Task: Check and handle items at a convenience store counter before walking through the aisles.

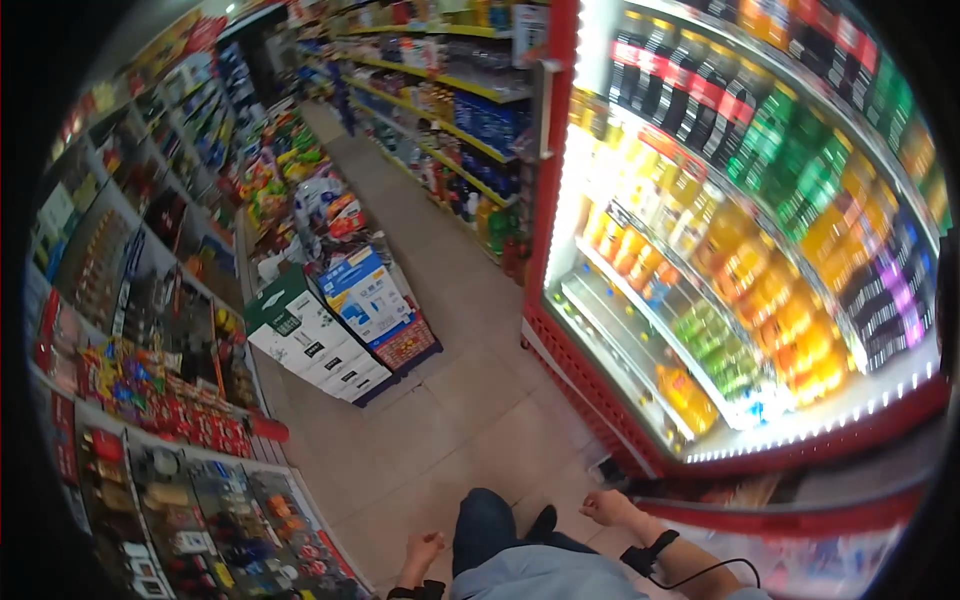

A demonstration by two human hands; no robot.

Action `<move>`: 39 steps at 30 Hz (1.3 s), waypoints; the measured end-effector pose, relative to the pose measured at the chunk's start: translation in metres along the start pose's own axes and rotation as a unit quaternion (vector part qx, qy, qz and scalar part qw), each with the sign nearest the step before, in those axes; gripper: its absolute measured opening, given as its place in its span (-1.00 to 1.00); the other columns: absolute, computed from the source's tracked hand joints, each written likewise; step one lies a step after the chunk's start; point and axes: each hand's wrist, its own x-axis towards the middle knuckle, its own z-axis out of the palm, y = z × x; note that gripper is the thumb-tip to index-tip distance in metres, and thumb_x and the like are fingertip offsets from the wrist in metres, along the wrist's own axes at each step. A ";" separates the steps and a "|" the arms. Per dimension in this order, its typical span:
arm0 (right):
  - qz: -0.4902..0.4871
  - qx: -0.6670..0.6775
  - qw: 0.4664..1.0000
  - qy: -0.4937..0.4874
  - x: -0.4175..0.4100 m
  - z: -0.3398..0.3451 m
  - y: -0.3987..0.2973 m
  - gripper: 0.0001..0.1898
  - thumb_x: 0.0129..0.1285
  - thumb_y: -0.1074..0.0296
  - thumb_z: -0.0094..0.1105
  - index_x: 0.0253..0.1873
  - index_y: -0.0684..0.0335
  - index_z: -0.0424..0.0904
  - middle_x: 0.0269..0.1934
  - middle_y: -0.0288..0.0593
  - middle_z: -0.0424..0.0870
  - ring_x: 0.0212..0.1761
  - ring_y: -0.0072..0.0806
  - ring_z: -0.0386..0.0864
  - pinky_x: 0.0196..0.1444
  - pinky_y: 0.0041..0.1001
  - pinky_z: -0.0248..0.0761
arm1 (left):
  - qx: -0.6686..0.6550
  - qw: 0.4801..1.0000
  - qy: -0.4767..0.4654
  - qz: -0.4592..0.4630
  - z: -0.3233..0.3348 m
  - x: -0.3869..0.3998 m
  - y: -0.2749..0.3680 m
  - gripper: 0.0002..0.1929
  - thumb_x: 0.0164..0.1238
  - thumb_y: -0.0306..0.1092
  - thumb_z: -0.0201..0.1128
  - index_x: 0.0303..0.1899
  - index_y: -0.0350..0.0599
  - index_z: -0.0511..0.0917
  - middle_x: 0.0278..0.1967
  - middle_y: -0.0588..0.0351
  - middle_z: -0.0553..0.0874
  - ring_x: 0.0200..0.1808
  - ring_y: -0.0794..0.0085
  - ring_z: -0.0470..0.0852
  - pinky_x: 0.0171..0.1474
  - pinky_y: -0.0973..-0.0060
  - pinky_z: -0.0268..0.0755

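My left hand hangs beside my left thigh, its fingers curled and nothing visible in them. On the other side, my right hand is held low in front of the drinks cooler, fingers bent inward, with no object seen in it. A black strap with a cable circles my right wrist. Nearest to that hand is the lower red frame of the lit drinks cooler. Its shelves hold cola bottles, green bottles and orange drink bottles. One orange bottle stands on the lowest shelf.
Stacked cartons and a blue-and-white box stand mid-floor, before a long heap of packaged goods. Shelving with small goods runs along my left. Yellow-edged shelves line the far right side of the tiled aisle.
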 end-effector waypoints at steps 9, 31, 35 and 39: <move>-0.083 -0.134 0.985 -0.069 0.193 -0.134 -0.120 -0.51 0.32 -0.03 0.16 0.13 0.27 0.58 -0.10 0.11 0.72 0.00 0.02 0.66 0.06 -0.19 0.50 | 0.260 0.954 -0.150 0.017 -0.023 0.135 0.003 -0.68 0.28 -0.12 0.33 -0.18 -0.23 0.65 -0.32 -0.02 0.71 -0.31 0.29 0.69 -0.20 0.28 0.51; -0.229 -0.044 0.970 -0.070 0.735 -0.455 -0.448 -0.57 0.31 -0.03 0.20 -0.02 0.27 0.64 -0.09 0.05 0.73 -0.07 -0.11 0.69 -0.03 -0.27 0.53 | -0.185 0.977 -0.105 0.033 -0.174 0.471 0.607 -0.54 0.41 -0.08 0.29 0.15 -0.24 0.55 -0.07 0.05 0.73 -0.05 0.37 0.72 -0.03 0.47 0.55; -0.264 -0.084 0.954 -0.111 0.812 -0.521 -0.484 -0.59 0.32 -0.02 0.18 -0.02 0.26 0.64 -0.10 0.05 0.73 -0.07 -0.12 0.69 -0.02 -0.25 0.52 | -0.350 0.935 -0.031 0.052 -0.195 0.534 0.671 -0.68 0.42 -0.17 0.31 0.00 -0.24 0.63 -0.21 0.09 0.75 -0.18 0.50 0.68 -0.09 0.54 0.51; -0.244 -0.105 0.956 -0.127 0.883 -0.583 -0.517 -0.60 0.34 -0.02 0.15 -0.02 0.23 0.65 -0.11 0.00 0.74 -0.07 -0.14 0.69 -0.02 -0.25 0.52 | -0.256 0.966 0.027 0.031 -0.237 0.593 0.747 -0.68 0.40 -0.21 0.30 -0.03 -0.30 0.62 -0.26 0.09 0.75 -0.24 0.48 0.69 -0.12 0.55 0.54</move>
